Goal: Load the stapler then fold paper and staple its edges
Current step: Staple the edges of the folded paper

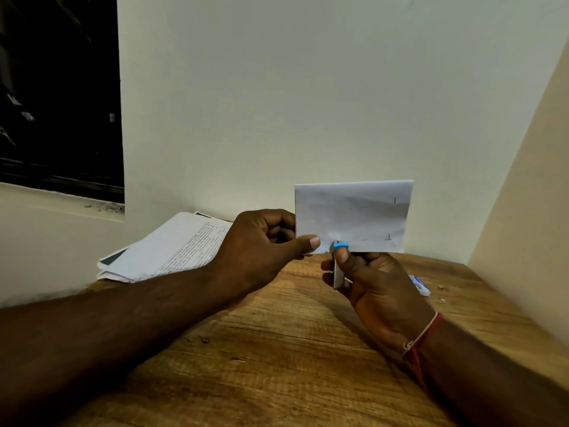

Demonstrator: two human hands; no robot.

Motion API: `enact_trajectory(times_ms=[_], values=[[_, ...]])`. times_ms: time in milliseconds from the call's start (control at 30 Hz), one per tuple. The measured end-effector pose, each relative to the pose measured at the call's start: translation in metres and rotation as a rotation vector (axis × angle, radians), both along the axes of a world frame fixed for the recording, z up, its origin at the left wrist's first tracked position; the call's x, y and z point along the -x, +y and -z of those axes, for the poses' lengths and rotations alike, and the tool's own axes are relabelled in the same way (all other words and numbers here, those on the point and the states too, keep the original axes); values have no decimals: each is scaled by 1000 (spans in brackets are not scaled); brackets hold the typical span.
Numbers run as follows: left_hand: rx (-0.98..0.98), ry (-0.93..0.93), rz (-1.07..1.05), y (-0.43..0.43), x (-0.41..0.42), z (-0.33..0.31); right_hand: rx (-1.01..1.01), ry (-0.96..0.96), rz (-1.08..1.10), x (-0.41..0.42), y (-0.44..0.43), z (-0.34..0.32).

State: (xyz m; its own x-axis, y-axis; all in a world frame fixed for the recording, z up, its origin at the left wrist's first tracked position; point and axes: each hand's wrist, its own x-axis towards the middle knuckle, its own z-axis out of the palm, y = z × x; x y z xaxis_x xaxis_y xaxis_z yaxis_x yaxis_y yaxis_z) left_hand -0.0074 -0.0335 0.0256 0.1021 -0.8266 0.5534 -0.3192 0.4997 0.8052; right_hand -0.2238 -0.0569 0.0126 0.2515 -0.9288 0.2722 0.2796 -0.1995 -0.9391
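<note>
Folded paper [354,211] was upright, centre-right of frame, above the table [277,349] — left hand [261,241] pinched its lower-left corner, thumb in front. Right hand [375,282] gripped the stapler [338,269], fingers curled round it, blue nose at the paper's bottom edge. Staples [395,200] sat near its right edge. Printed sheets [172,245] lay left of centre, small box [420,285] at right.

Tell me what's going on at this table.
A person is stapling a folded paper. The left hand pinches its lower left corner and holds it upright above the wooden table. The right hand grips a small blue-tipped stapler with its nose at the paper's bottom edge. A few staples already sit near the right and bottom edges. A stack of printed sheets lies to the left, a small box behind the right hand.
</note>
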Motion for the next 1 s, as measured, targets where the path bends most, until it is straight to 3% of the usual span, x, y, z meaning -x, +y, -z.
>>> enact_trajectory(times_ms=[333, 733, 1000], values=[[-27, 11, 13, 1, 2, 0, -2, 20, 60, -2, 2, 0], [-29, 2, 39, 0, 3, 3, 133, 163, 208, 0, 4, -3], [-50, 83, 39, -9, -1, 5, 36, 52, 42, -2, -3, -1]])
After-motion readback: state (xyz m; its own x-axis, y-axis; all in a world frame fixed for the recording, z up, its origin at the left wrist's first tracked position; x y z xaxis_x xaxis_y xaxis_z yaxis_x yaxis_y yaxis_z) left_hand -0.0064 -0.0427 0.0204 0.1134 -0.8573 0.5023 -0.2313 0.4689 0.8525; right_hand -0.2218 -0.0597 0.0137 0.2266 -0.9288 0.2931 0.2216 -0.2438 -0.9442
